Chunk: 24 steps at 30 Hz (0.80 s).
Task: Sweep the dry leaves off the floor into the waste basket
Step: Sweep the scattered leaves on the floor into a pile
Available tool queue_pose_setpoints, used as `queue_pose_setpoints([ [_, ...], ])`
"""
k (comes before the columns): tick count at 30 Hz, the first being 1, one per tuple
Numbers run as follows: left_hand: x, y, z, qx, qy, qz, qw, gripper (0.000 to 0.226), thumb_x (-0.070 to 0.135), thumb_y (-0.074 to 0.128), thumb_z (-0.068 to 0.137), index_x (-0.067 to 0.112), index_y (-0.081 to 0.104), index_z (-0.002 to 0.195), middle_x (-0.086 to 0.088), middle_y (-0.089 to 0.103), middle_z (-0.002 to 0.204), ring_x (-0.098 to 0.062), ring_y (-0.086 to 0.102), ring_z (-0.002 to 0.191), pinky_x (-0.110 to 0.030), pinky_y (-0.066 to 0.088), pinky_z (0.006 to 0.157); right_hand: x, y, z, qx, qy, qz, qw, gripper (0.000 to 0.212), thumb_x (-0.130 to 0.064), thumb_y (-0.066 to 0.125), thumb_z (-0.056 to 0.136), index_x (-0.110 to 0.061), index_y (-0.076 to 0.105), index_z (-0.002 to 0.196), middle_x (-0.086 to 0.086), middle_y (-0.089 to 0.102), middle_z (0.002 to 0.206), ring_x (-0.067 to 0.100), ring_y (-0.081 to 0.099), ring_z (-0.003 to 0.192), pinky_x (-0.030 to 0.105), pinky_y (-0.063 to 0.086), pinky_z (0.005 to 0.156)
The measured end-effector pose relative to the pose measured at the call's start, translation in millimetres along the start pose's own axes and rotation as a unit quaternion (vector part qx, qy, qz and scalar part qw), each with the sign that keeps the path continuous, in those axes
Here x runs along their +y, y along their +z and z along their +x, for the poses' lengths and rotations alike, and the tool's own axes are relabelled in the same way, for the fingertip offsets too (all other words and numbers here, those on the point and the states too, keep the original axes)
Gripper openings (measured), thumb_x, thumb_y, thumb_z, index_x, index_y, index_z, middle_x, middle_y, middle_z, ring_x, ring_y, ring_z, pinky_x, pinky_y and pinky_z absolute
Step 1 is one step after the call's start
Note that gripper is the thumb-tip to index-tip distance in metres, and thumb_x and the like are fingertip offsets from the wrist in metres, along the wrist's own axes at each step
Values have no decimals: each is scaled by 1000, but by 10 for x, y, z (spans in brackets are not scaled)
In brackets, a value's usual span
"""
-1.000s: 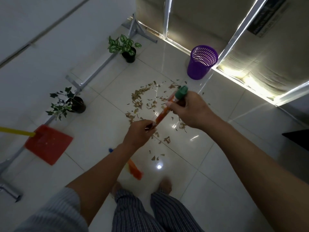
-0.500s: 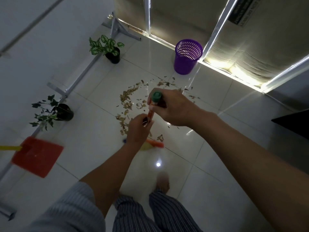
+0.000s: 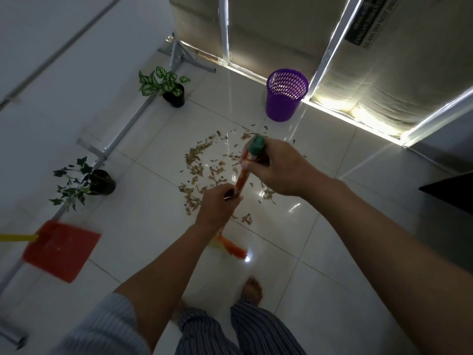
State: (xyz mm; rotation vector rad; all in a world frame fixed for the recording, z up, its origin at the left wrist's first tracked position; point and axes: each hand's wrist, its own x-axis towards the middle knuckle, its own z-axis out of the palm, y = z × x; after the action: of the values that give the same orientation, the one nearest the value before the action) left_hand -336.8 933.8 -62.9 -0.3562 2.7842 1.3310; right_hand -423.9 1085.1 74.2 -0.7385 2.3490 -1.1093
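Both hands hold a broom with an orange handle (image 3: 242, 176) and a green end cap. My right hand (image 3: 277, 169) grips the top just under the cap. Lower down the handle sits my left hand (image 3: 217, 204), closed around it. The broom's orange and yellow bristles (image 3: 229, 247) touch the white tiled floor near my feet, blurred. Dry brown leaves (image 3: 198, 170) lie scattered on the tiles beyond my hands. The purple mesh waste basket (image 3: 285, 98) stands upright behind the leaves, by the lit window frame.
A red dustpan (image 3: 61, 252) with a yellow handle lies on the floor at the left. Two potted plants (image 3: 167, 87) (image 3: 85, 183) stand along a metal frame (image 3: 122, 129) by the left wall. My bare foot (image 3: 252, 289) is just behind the bristles. A dark furniture edge (image 3: 453, 193) juts in at right.
The broom head has swung from left of my feet toward the right and forward, near the leaves. My hands have shifted the handle more upright. The view has tilted slightly.
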Motion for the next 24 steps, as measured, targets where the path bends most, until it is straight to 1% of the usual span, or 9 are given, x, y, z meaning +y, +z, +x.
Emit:
queue_pose_setpoints([
  [3, 16, 229, -13, 35, -40, -8, 999, 8, 24, 71, 82, 19, 68, 87, 11, 63, 77, 1, 55, 70, -4, 38, 64, 66, 37, -75, -27, -12, -16, 999, 9, -20, 64, 95, -18, 63, 104, -11, 62, 91, 7, 63, 90, 28, 54, 83],
  [4, 54, 282, 20, 43, -46, -13, 998, 6, 26, 69, 83, 21, 68, 85, 12, 64, 77, 0, 56, 70, -7, 41, 64, 79, 10, -89, -28, -14, -19, 999, 9, -19, 63, 95, -18, 62, 104, -9, 63, 91, 10, 63, 89, 30, 55, 83],
  [6, 135, 342, 118, 57, -42, -25, 997, 6, 27, 67, 84, 21, 66, 83, 9, 65, 76, -5, 59, 71, -19, 48, 66, 82, -79, -88, -20, -20, -24, 999, 10, -17, 64, 95, -17, 62, 105, -7, 63, 90, 10, 63, 88, 29, 55, 81],
  [11, 321, 161, 373, 71, 10, -23, 997, 9, 23, 68, 84, 17, 67, 91, 4, 68, 84, -8, 62, 79, -25, 52, 73, -54, -318, 18, 21, -67, -39, 997, 12, -20, 64, 95, -14, 63, 105, 1, 68, 92, 17, 67, 88, 42, 58, 83],
  [14, 401, -89, 507, 62, 55, -14, 996, 8, 24, 66, 85, 20, 66, 92, 6, 68, 84, -8, 64, 79, -28, 55, 76, -208, -404, 125, 90, -106, -56, 989, 17, -25, 66, 94, -12, 64, 105, 5, 69, 87, 21, 68, 79, 42, 59, 73],
  [16, 458, -274, 577, 50, 97, 3, 994, 5, 21, 64, 86, 18, 64, 88, 5, 66, 82, -10, 62, 76, -30, 55, 75, -313, -431, 196, 144, -122, -61, 980, 20, -27, 67, 93, -11, 64, 105, 7, 69, 85, 21, 67, 76, 39, 59, 70],
  [18, 481, -453, 635, 42, 127, 17, 991, 5, 18, 65, 85, 16, 64, 90, 5, 65, 83, -9, 61, 76, -30, 55, 76, -408, -431, 277, 181, -125, -43, 975, 23, -28, 68, 93, -10, 64, 107, 6, 70, 87, 18, 69, 77, 33, 60, 72],
  [21, 391, -693, 711, 47, 133, 26, 990, 12, 18, 65, 85, 16, 66, 97, 4, 67, 89, -9, 63, 82, -31, 56, 79, -537, -388, 447, 195, -116, -10, 974, 24, -26, 67, 94, -9, 64, 110, 2, 70, 90, 12, 70, 80, 21, 59, 76],
  [24, 173, -943, 783, 53, 121, 41, 990, 17, 20, 63, 87, 16, 65, 103, 2, 68, 95, -10, 64, 86, -33, 57, 80, -644, -236, 672, 201, -106, 30, 973, 20, -21, 67, 94, -7, 63, 109, -1, 68, 90, 6, 68, 80, 12, 56, 75],
])
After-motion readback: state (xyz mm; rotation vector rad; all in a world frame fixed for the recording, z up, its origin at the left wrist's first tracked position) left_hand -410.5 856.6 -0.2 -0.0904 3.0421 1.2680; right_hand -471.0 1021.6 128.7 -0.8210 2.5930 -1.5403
